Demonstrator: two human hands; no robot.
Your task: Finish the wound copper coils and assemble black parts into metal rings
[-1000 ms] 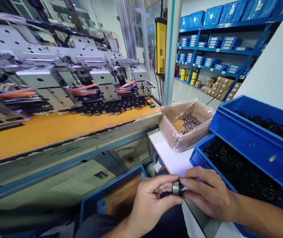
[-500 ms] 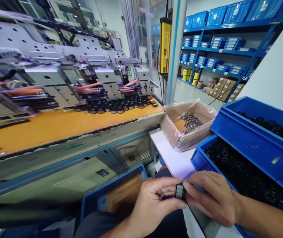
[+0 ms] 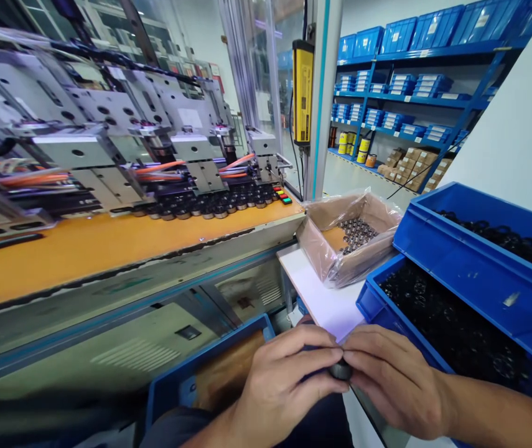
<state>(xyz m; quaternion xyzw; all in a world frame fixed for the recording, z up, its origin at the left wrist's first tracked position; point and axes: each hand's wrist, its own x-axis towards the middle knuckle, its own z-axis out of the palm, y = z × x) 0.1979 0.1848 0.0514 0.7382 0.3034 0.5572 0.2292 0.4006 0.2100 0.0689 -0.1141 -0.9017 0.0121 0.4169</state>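
A small round part (image 3: 340,369), dark with a metallic band, is pinched between my two hands above my lap. My left hand (image 3: 289,376) grips it from the left, with thumb below and fingers above. From the right, my right hand (image 3: 394,376) closes its fingertips on the same part. Both hands' fingertips meet over it and cover most of it. Just right of my right hand is the lower blue bin (image 3: 372,305), holding many black ring-like parts (image 3: 452,323).
An upper blue bin (image 3: 457,264) with black parts rests over the lower one. A plastic-lined cardboard box (image 3: 340,267) holds small metal parts. On the left, a machine (image 3: 102,168) stands over an orange worktop (image 3: 107,249) with a row of round parts (image 3: 210,202). Below sits another blue bin (image 3: 154,398).
The small round part has tilted between my fingers, so less of its metallic side shows. My left fingers have come down over it, and both hands are closer together.
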